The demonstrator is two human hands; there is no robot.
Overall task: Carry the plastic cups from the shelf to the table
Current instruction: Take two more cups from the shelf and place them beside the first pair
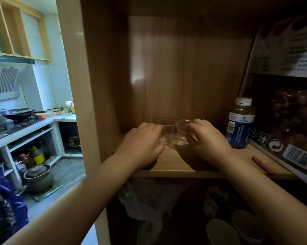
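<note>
Two clear plastic cups stand side by side, touching, on a wooden shelf [175,167] inside a cabinet. My left hand [142,140] wraps the left cup [166,123] from the left side. My right hand [207,138] is closed around the right cup [182,129], thumb near its rim; this cup leans slightly. Both cups appear empty. Whether they rest on the shelf board or are just lifted off it I cannot tell.
A bottle with a white cap and blue label [241,124] stands right of my right hand. A large printed bag [290,103] fills the right side, and a red stick [262,164] lies near the shelf edge. Left of the cabinet is a kitchen counter with a wok [18,113]. Bowls [234,227] sit below.
</note>
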